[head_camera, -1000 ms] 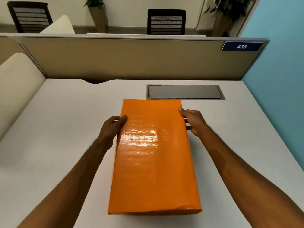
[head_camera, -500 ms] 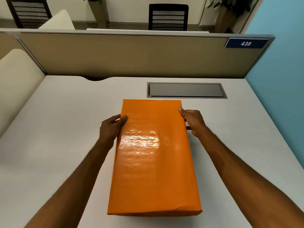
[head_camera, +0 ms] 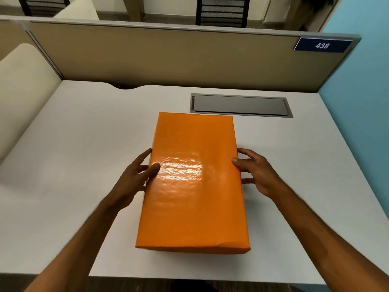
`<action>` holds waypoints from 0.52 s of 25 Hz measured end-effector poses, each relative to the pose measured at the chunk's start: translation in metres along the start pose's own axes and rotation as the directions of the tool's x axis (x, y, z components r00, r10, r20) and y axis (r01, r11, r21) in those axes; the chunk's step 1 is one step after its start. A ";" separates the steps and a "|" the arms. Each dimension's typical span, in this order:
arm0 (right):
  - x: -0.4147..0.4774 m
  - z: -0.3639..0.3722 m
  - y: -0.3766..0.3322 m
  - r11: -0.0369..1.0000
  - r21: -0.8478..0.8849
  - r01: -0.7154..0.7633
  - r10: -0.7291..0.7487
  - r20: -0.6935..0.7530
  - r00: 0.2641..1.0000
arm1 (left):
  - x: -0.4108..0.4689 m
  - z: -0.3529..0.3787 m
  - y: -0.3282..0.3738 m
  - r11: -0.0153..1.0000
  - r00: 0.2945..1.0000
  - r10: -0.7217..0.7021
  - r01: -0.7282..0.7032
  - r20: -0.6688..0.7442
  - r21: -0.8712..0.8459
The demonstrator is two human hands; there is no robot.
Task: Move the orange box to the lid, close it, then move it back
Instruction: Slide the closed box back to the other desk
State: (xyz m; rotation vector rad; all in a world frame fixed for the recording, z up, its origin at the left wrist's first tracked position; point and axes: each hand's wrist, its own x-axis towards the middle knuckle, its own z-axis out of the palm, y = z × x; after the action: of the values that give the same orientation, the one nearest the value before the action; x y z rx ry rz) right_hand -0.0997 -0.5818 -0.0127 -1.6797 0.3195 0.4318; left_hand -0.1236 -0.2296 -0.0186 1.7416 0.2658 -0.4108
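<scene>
Closed orange box [head_camera: 193, 186] on desk [head_camera: 73, 144]. My left hand [head_camera: 132, 180] and right hand [head_camera: 257, 173] flank its sides, fingers straight, thumbs touching top edges.

The white desk [head_camera: 73, 144] bears an orange box [head_camera: 193, 186] near its grey inset hatch [head_camera: 240, 105].

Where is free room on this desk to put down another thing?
Wide bare desk left of the orange box, up to the cream panel; also right, toward the blue wall. Tight between box and grey hatch.
</scene>
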 end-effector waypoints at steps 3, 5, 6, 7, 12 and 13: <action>-0.015 0.001 0.013 1.000 0.011 -0.011 0.010 0.052 0.999 | -0.009 0.002 -0.003 0.999 0.999 -0.038 0.039 0.023 -0.035; -0.016 0.003 0.018 1.000 0.017 -0.008 0.008 0.021 1.000 | -0.010 0.002 -0.004 0.999 0.999 -0.031 0.031 0.019 -0.035; -0.016 0.004 0.020 1.000 0.024 -0.006 0.006 0.005 1.000 | -0.010 0.002 -0.004 0.999 1.000 -0.023 0.023 0.016 -0.034; -0.017 0.004 0.021 1.000 0.030 -0.003 0.003 -0.004 1.000 | -0.010 0.002 -0.003 0.999 1.000 -0.016 0.016 0.012 -0.031; -0.021 0.006 0.022 0.998 0.042 -0.052 0.050 0.032 0.998 | -0.009 0.005 0.001 0.999 0.999 -0.032 0.031 -0.009 -0.014; -0.021 0.007 0.022 0.997 0.047 -0.058 0.056 0.036 0.998 | -0.009 0.005 0.002 0.999 0.999 -0.031 0.031 -0.009 -0.014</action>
State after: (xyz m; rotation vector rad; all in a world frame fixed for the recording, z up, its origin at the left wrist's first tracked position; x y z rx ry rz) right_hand -0.1290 -0.5793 -0.0228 -1.6176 0.3505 0.4919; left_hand -0.1321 -0.2345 -0.0138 1.7282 0.3024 -0.4225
